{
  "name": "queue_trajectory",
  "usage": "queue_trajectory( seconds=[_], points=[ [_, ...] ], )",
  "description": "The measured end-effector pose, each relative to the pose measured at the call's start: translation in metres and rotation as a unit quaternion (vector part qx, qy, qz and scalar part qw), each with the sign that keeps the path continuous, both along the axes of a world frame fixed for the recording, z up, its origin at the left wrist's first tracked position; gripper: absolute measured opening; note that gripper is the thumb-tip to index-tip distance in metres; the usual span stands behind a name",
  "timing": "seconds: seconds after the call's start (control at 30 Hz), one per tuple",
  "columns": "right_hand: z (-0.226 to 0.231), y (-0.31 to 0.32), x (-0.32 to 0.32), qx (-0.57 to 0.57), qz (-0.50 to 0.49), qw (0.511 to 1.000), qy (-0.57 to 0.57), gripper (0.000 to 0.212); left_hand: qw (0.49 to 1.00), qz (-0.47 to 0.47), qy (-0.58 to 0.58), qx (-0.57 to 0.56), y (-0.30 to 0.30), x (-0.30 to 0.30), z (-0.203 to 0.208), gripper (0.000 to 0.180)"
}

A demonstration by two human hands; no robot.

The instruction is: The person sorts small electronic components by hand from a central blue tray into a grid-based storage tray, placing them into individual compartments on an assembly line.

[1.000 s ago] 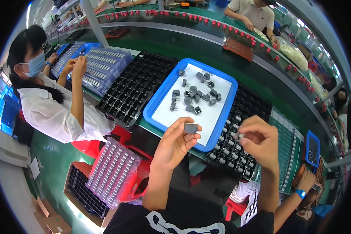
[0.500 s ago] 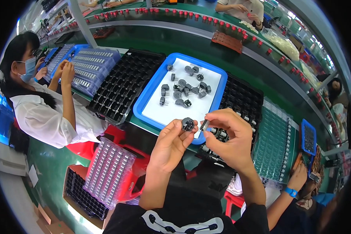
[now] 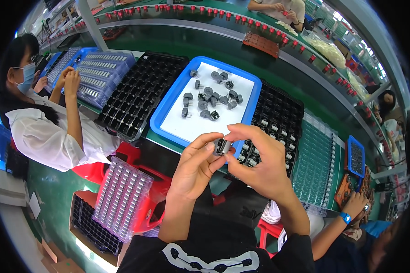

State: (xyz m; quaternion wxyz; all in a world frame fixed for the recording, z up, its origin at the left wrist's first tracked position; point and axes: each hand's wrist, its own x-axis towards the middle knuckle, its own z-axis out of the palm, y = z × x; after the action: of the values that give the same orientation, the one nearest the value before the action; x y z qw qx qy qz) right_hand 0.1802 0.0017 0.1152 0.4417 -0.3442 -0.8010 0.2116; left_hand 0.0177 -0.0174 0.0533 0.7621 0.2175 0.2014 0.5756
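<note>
In front of the blue tray, my left hand (image 3: pixel 193 168) pinches a small round grey plug-like part (image 3: pixel 216 150) between thumb and fingers. My right hand (image 3: pixel 264 159) is closed on a small white-and-black component (image 3: pixel 222 146), its thumb and forefinger at the part's edge. The two pieces meet between my fingertips, and the fingers hide much of both. Just beyond my hands is the blue tray (image 3: pixel 157 119), lined with white paper, where several similar grey parts (image 3: pixel 214 96) with metal pins lie scattered.
Black compartment trays (image 3: pixel 143 91) flank the blue tray; the right one (image 3: pixel 280 118) holds small white-and-black components. Clear trays (image 3: pixel 314 168) stand farther right. A co-worker in a mask (image 3: pixel 41 113) works at left, and another person's arm (image 3: pixel 332 232) reaches in at right. A red stool (image 3: pixel 146 200) stands lower left.
My right hand has moved left and brought the component from beside the grey part up against it. My left fingers have closed in around the part. The whole view has shifted slightly.
</note>
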Motion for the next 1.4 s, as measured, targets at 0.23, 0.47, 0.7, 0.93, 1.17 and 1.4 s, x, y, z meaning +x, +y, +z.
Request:
queue_trajectory(
  seconds=[0.23, 0.47, 0.7, 0.93, 1.17, 1.4],
  points=[
    [0.005, -0.001, 0.001, -0.032, 0.004, 0.999, -0.006, 0.05, 1.0, 0.001, 0.013, -0.001, -0.002, 0.0, 0.001, 0.031],
    [0.007, -0.002, 0.002, -0.042, 0.002, 0.999, -0.021, 0.043, 1.0, -0.005, 0.009, -0.002, -0.002, 0.001, 0.0, 0.029],
    [0.007, -0.001, 0.001, -0.045, 0.006, 0.999, -0.019, 0.038, 1.0, -0.006, 0.012, -0.004, 0.0, 0.001, -0.001, 0.029],
    [0.005, -0.002, 0.003, -0.024, -0.011, 0.999, -0.047, 0.034, 1.0, -0.014, 0.016, 0.006, 0.001, 0.002, -0.004, 0.031],
    [-0.028, -0.001, 0.006, 0.039, -0.021, 0.999, -0.017, 0.022, 0.999, 0.015, 0.028, 0.02, 0.005, 0.008, -0.017, 0.038],
    [-0.046, -0.005, 0.019, 0.087, -0.054, 0.994, -0.042, 0.027, 0.993, 0.025, 0.111, 0.035, 0.01, 0.023, -0.029, 0.039]
  ],
)
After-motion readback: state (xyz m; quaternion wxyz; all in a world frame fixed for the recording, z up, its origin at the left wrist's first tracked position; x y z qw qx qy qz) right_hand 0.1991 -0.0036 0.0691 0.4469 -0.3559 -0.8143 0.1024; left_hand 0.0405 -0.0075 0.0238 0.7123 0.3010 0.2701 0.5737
